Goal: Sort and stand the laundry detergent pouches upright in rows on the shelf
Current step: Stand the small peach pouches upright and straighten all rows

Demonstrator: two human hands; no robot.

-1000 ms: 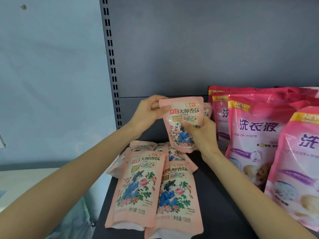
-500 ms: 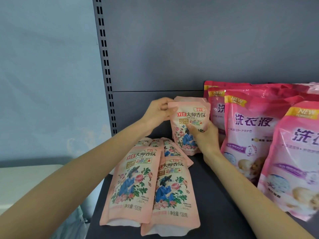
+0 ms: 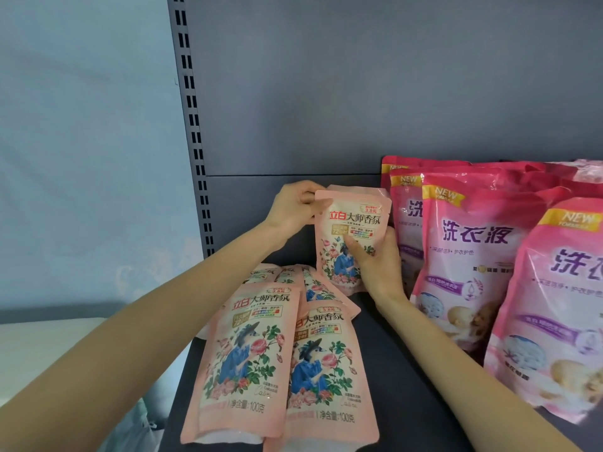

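A small pale pink floral pouch (image 3: 350, 223) stands upright at the back of the dark shelf (image 3: 385, 370), right in front of another like it (image 3: 362, 190). My left hand (image 3: 293, 208) pinches its top left corner. My right hand (image 3: 375, 265) grips its lower right side, thumb across the front. Several more floral pouches lie flat in a loose pile at the front left, the nearest two (image 3: 248, 360) (image 3: 326, 373) face up and side by side.
Large bright pink pouches (image 3: 470, 256) stand upright in rows along the right, close to my right hand. A grey back panel (image 3: 359, 93) and a slotted upright post (image 3: 191, 125) bound the shelf. A pale wall lies to the left.
Both hands have carried the small pouch back and right, up against the pouch standing behind it and closer to the large pink pouches. The flat pile has not moved.
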